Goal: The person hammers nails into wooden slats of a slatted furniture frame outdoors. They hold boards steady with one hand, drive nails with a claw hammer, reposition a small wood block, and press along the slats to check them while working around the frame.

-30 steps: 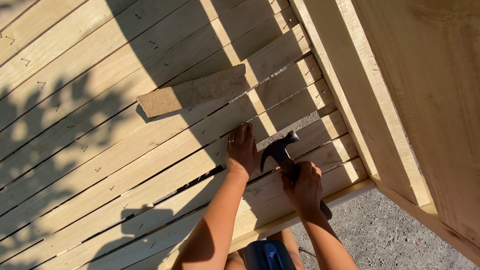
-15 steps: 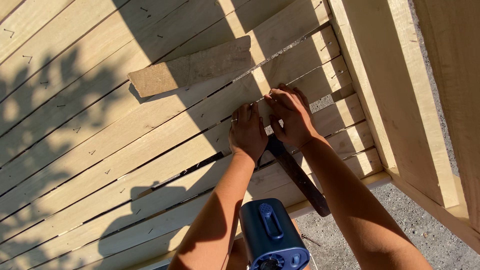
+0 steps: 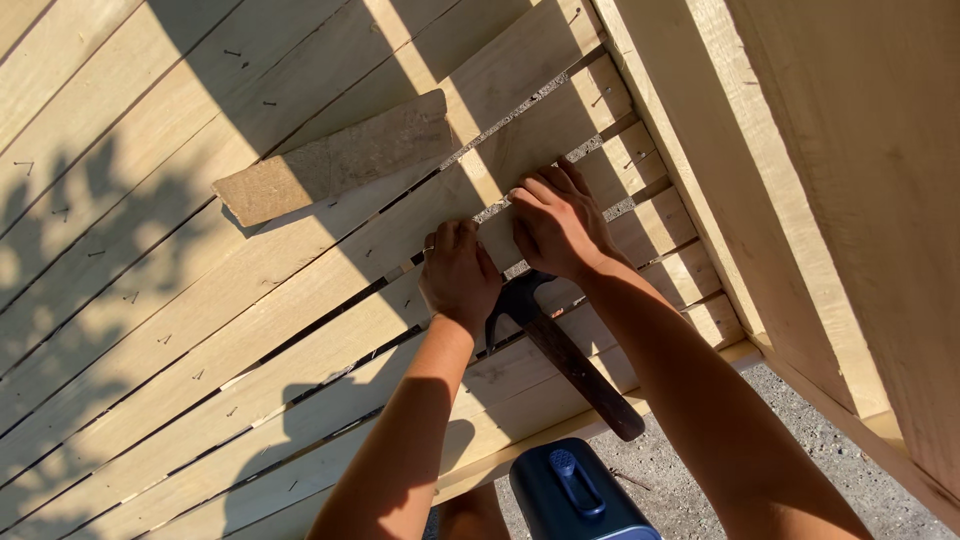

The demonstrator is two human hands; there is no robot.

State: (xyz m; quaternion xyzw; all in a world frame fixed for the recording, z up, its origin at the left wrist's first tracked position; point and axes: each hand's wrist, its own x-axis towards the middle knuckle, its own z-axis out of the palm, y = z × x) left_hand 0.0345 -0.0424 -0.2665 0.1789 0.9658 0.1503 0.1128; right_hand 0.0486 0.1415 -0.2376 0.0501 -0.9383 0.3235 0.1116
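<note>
On the left, sunlit wooden slats [image 3: 150,330] run slantwise, with small nails standing proud at several spots and leafy shadow across them. One loose offcut board [image 3: 335,160] lies flat on top of the slats, above and left of the hands. One left hand [image 3: 458,275] presses palm down on a slat, fingers together, holding nothing that I can see. Just right of it, one right hand [image 3: 558,222] also lies flat, fingertips at the gap between two slats; whether it pinches a nail there cannot be told. The two hands sit close together but do not touch.

One hammer [image 3: 560,345] lies on the slats just below the hands, its dark head tucked near the left wrist and its handle running down to the right, past the edge of the frame. Nobody grips it. One dark blue box with a handle [image 3: 575,490] stands on the gravel [image 3: 850,470] below. To the right, a thick timber post [image 3: 800,180] rises.

Risks, as I judge them: the hammer could slide off if a forearm knocks its handle, and the proud nails or splintery gap edges could catch bare fingers pressing down.
</note>
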